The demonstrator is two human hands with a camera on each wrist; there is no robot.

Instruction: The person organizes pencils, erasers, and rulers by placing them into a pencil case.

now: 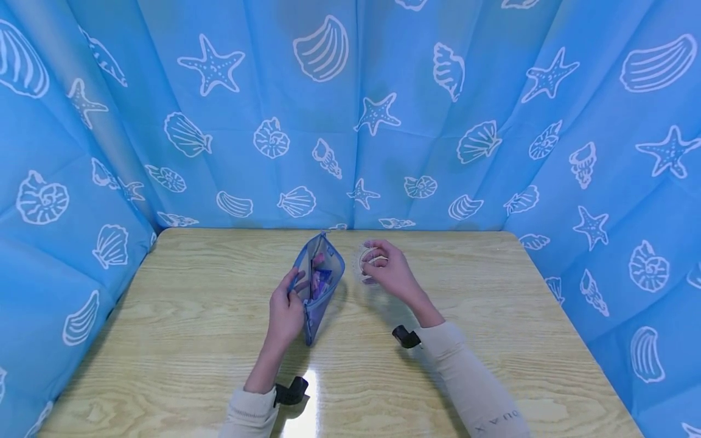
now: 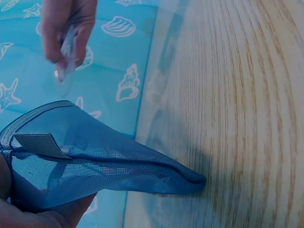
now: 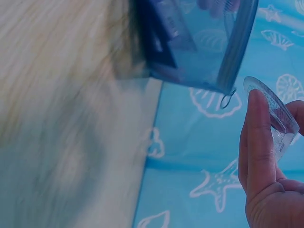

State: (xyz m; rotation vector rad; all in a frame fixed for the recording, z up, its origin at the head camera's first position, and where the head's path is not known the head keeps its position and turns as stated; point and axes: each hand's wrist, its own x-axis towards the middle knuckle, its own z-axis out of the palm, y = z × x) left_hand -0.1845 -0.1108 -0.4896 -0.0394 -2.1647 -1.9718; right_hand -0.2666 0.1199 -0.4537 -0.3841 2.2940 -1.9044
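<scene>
A blue mesh zipper pouch (image 1: 319,313) is held up over the table by my left hand (image 1: 286,313), which grips one side near its top edge. Its mouth gapes, and small pink and purple items (image 1: 322,278) show inside. To the right of the pouch, my right hand (image 1: 398,275) pinches a clear plastic protractor (image 3: 280,111) between thumb and fingers. Fine tick marks run along the protractor's curved edge. In the right wrist view, the pouch's zipper pull (image 3: 228,99) hangs close to the protractor. The left wrist view shows the pouch's lower corner near the wood.
The wood-grain table (image 1: 186,328) spreads under both arms. A blue curtain (image 1: 350,164) printed with white shells and starfish stands along the back and both sides. Black wrist cameras sit on both wrists, near the pale sleeves (image 1: 471,383).
</scene>
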